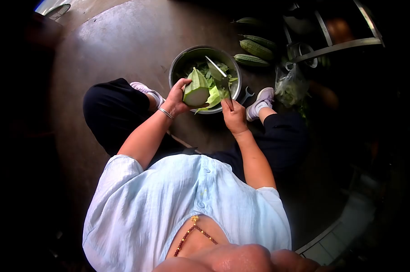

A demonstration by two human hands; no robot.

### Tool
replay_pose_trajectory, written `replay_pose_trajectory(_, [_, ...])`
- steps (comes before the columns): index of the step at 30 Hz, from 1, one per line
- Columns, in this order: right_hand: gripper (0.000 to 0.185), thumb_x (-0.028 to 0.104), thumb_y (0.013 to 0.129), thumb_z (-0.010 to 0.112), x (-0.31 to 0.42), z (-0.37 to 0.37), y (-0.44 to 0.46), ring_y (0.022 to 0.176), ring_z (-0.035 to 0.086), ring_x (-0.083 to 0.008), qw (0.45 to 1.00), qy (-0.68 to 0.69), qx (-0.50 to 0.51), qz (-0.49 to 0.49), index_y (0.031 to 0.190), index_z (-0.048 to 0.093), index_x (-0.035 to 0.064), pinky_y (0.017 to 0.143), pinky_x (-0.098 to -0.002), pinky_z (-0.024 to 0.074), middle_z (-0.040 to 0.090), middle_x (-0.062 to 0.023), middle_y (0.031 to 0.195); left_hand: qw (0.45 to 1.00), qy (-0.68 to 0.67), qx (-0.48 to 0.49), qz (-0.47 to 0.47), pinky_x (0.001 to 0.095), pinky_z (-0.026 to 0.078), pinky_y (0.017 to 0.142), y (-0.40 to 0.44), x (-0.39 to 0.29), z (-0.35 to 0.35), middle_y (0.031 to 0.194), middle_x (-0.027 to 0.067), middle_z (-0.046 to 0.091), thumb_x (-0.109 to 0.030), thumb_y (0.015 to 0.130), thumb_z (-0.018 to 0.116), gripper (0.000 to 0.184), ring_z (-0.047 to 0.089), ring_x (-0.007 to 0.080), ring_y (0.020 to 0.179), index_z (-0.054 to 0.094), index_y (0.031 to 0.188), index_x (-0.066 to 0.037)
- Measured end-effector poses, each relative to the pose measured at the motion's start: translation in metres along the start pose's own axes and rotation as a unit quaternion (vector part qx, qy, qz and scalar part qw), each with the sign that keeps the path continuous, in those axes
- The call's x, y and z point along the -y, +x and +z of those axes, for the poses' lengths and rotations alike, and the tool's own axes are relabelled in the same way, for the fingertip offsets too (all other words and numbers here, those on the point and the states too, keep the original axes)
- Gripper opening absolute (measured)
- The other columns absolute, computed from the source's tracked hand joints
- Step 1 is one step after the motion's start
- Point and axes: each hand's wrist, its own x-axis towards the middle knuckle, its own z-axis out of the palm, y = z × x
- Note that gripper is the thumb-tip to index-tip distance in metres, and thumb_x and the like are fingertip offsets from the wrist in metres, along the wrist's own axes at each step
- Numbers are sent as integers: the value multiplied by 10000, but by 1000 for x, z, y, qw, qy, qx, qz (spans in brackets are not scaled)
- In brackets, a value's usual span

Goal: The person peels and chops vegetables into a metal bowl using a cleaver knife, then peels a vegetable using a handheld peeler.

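My left hand (177,99) is wrapped round a thick piece of ridged pale-green gourd (197,89), its flat cut face turned toward me. In my right hand (235,119) is the handle of a kitchen knife (220,79), its broad blade pointing up and away, just right of the gourd. Both are held over a round metal basin (173,72). Green peelings or leafy pieces (225,69) lie inside it. A light-green strip (213,98) shows between the gourd and the blade; whether it is still attached cannot be made out.
Several long ridged green gourds (255,48) lie on the floor beyond the basin to the right. A wrench (246,95) lies by my right shoe (261,100). Farther right are a clear plastic bag (292,84) with greens and a metal rack (338,49).
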Motion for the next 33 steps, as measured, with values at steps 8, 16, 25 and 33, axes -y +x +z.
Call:
replay_pose_trajectory(8, [304,139,807,644,39,5,19,483,521,-234,955,-222,25,-193,1107,675,172,465,-356,426,479,-64,603,979,-8,135,-150,484,419,962,57,-25,-92,1226,201,564,-529,892,420,631,582,344,1062,519,1262,-28])
replay_pose_trajectory(16, [190,142,803,644,35,16,30,589,564,-230,940,-235,0,-246,993,666,139,516,-346,453,564,-66,718,966,-84,167,-176,490,383,999,34,-15,-63,1284,196,522,-658,865,403,753,538,334,1135,493,1300,-50])
replay_pose_trajectory(25, [89,125,802,647,32,23,35,675,585,-222,927,-245,-16,-284,890,635,117,595,-328,471,611,-72,820,962,-113,202,-144,409,472,928,11,-10,-38,1157,212,595,-625,884,404,773,614,301,1014,510,1226,60])
replay_pose_trajectory(33, [70,111,804,647,28,26,35,676,590,-220,928,-229,-21,-293,873,634,102,602,-327,473,615,-72,809,952,-116,214,-186,423,445,961,19,-18,-43,1193,217,574,-626,884,396,753,592,310,1054,505,1250,22])
